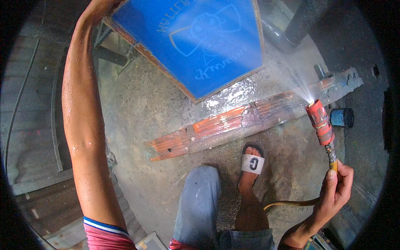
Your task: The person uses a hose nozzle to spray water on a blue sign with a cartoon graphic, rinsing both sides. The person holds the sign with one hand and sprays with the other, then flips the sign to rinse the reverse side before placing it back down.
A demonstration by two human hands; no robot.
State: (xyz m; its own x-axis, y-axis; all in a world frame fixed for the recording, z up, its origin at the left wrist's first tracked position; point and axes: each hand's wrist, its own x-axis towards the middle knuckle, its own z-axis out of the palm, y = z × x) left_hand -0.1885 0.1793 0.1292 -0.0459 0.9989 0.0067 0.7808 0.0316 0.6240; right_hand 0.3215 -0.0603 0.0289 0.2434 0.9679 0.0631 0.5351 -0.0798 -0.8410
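My right hand (339, 185) grips the yellow hose end just behind a red spray nozzle (321, 125), thumb on top. A fan of water leaves the nozzle toward the upper left, across a wood-edged blue screen-printing frame (225, 46) with a paler drawing and lettering. The frame's lower corner sits close to the wet floor, near a row of orange hollow bricks (221, 123). My left arm reaches up to the frame's upper left corner. Only the wrist end of my left hand (104, 5) shows at the picture's top edge; its fingers are hidden.
A blue-labelled dark can (342, 118) is beside the nozzle against the dark right wall. The yellow hose (291, 203) runs behind my right wrist. My sandalled foot (252, 162) stands on wet concrete, close to the bricks. Corrugated sheeting (33, 104) lines the left.
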